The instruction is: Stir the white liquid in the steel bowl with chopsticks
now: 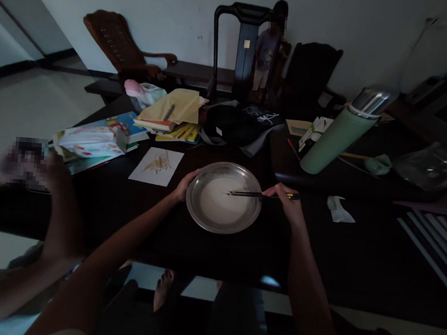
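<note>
One paper [160, 180] is lying toward 10 o'clock of the basin [223, 171], carrying sticks [157, 163], overlapping, uncountable, probably kept together that way. Left hand [187, 184] is gripping the rim between 9 and 10, likely steadying it. One basin is sitting mid-way along the tabletop [201, 253], holding pale contents [220, 206]. Two chopsticks [244, 193], apparently, are pointing toward 9, tips at the basin's middle. Right hand [288, 201] is pinching them at 3, probably for reach. One flask [334, 137] is standing at 2.

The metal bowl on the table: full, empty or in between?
In between: pale contents cover the bottom of the metal bowl, while its sides show bare above them. How deep they are, I cannot tell.
</note>
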`<state>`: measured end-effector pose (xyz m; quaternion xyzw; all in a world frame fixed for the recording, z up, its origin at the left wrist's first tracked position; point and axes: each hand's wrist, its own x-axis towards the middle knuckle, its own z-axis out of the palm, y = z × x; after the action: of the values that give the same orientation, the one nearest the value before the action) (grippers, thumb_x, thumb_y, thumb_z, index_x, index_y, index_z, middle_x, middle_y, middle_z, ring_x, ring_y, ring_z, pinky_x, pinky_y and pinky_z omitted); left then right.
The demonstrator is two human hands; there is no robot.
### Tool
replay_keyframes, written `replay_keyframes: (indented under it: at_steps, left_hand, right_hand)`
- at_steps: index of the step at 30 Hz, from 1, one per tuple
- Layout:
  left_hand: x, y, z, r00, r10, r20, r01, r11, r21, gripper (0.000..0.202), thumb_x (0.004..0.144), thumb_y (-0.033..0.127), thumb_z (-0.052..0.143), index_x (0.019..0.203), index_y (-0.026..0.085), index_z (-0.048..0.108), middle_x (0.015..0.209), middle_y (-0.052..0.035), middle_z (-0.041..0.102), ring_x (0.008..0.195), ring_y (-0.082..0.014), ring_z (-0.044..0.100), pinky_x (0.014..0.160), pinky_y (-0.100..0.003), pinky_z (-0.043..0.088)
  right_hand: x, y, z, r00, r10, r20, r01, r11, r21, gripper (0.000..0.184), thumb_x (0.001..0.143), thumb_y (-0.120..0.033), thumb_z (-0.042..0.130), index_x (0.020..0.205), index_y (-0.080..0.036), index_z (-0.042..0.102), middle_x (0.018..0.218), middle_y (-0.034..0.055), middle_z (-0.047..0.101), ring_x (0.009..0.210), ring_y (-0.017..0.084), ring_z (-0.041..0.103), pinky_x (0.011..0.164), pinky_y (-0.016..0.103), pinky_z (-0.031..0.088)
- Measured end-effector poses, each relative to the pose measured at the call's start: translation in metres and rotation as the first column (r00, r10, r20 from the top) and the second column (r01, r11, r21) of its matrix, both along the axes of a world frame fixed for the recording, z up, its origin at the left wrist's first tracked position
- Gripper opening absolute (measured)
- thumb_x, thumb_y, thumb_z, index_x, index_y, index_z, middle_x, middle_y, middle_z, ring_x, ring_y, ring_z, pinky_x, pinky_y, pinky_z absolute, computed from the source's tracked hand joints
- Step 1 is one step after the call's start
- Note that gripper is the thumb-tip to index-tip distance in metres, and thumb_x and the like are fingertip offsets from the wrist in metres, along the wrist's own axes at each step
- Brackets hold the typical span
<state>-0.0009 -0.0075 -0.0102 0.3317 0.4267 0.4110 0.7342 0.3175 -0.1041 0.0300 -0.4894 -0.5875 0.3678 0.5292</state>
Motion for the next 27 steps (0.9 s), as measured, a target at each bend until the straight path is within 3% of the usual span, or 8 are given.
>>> replay_keyframes:
  at_steps: [3, 7, 10, 14, 16, 20, 25, 27]
  left_hand:
    - [-0.001, 0.0, 0.0, 1.0, -0.014, 0.003, 0.014, 1.0, 0.014, 0.038, 0.083, 0.041, 0.062, 0.109, 0.013, 0.07, 0.069, -0.0037, 0.07, 0.07, -0.0227, 0.067, 0.066, -0.03, 0.05]
    - [-0.001, 0.001, 0.0, 1.0, -0.022, 0.004, 0.022, 1.0, 0.011, 0.038, 0.083, 0.041, 0.063, 0.109, 0.014, 0.07, 0.064, -0.0022, 0.068, 0.064, -0.0211, 0.065, 0.063, -0.029, 0.049]
    - [-0.001, 0.001, 0.0, 1.0, -0.022, 0.012, 0.022, 1.0, -0.002, 0.04, 0.083, 0.041, 0.063, 0.112, 0.014, 0.069, 0.068, -0.0036, 0.07, 0.068, -0.0226, 0.066, 0.064, -0.03, 0.05]
    - [0.001, 0.0, 0.002, 0.999, -0.022, 0.027, 0.022, 1.0, 0.003, 0.04, 0.085, 0.039, 0.06, 0.116, 0.014, 0.068, 0.073, -0.0045, 0.071, 0.072, -0.0234, 0.067, 0.07, -0.031, 0.052]
    - [0.001, 0.0, 0.002, 0.999, -0.025, 0.025, 0.026, 1.0, -0.005, 0.04, 0.085, 0.038, 0.06, 0.116, 0.014, 0.068, 0.072, -0.0042, 0.071, 0.071, -0.0231, 0.067, 0.07, -0.032, 0.052]
    - [0.001, 0.001, 0.001, 0.999, -0.02, 0.025, 0.02, 1.0, 0.005, 0.041, 0.084, 0.039, 0.061, 0.115, 0.013, 0.068, 0.076, -0.0049, 0.072, 0.074, -0.0231, 0.068, 0.069, -0.031, 0.052]
    - [-0.001, 0.001, -0.001, 1.0, -0.03, 0.008, 0.03, 1.0, 0.004, 0.044, 0.081, 0.042, 0.064, 0.114, 0.013, 0.068, 0.075, -0.0055, 0.072, 0.075, -0.0247, 0.068, 0.069, -0.032, 0.052]
    - [-0.001, 0.001, -0.001, 0.999, -0.034, 0.016, 0.035, 0.999, -0.004, 0.044, 0.081, 0.042, 0.064, 0.114, 0.014, 0.068, 0.074, -0.0051, 0.072, 0.074, -0.0242, 0.068, 0.07, -0.032, 0.052]
  right_hand:
    - [0.002, -0.001, 0.0, 0.999, 0.037, -0.03, -0.038, 0.999, -0.027, 0.043, 0.091, -0.049, 0.05, 0.06, -0.023, 0.065, 0.069, 0.002, 0.073, 0.072, 0.02, 0.069, 0.076, 0.035, 0.051]
    - [-0.009, -0.001, -0.001, 0.984, 0.159, 0.083, -0.155, 0.987, -0.05, 0.037, 0.09, -0.05, 0.051, 0.072, -0.024, 0.07, 0.085, 0.0023, 0.076, 0.087, 0.02, 0.069, 0.087, 0.037, 0.05]
    - [-0.007, 0.001, -0.002, 0.99, 0.096, 0.102, -0.095, 0.995, -0.016, 0.035, 0.09, -0.05, 0.052, 0.073, -0.025, 0.071, 0.087, 0.0022, 0.076, 0.091, 0.02, 0.068, 0.091, 0.038, 0.048]
    - [0.002, -0.001, 0.001, 1.0, 0.003, -0.021, -0.003, 1.0, -0.007, 0.043, 0.092, -0.049, 0.049, 0.061, -0.023, 0.065, 0.071, 0.0022, 0.073, 0.073, 0.019, 0.068, 0.079, 0.036, 0.051]
    - [0.0, -0.003, 0.003, 0.998, 0.066, -0.02, -0.066, 0.997, -0.025, 0.044, 0.092, -0.048, 0.049, 0.06, -0.023, 0.066, 0.07, 0.0021, 0.072, 0.072, 0.019, 0.068, 0.077, 0.035, 0.051]
    - [-0.01, -0.001, 0.001, 0.978, 0.193, 0.084, -0.189, 0.981, -0.052, 0.035, 0.09, -0.048, 0.053, 0.072, -0.024, 0.071, 0.082, 0.0021, 0.075, 0.088, 0.02, 0.068, 0.087, 0.037, 0.049]
    - [-0.002, 0.001, -0.002, 1.0, -0.004, 0.011, 0.004, 1.0, -0.015, 0.04, 0.09, -0.05, 0.051, 0.065, -0.023, 0.067, 0.076, 0.0022, 0.074, 0.079, 0.02, 0.069, 0.084, 0.037, 0.051]
    - [0.0, 0.0, 0.0, 0.999, -0.011, -0.031, 0.01, 1.0, -0.024, 0.043, 0.091, -0.05, 0.05, 0.061, -0.023, 0.064, 0.069, 0.002, 0.073, 0.072, 0.019, 0.069, 0.078, 0.036, 0.052]
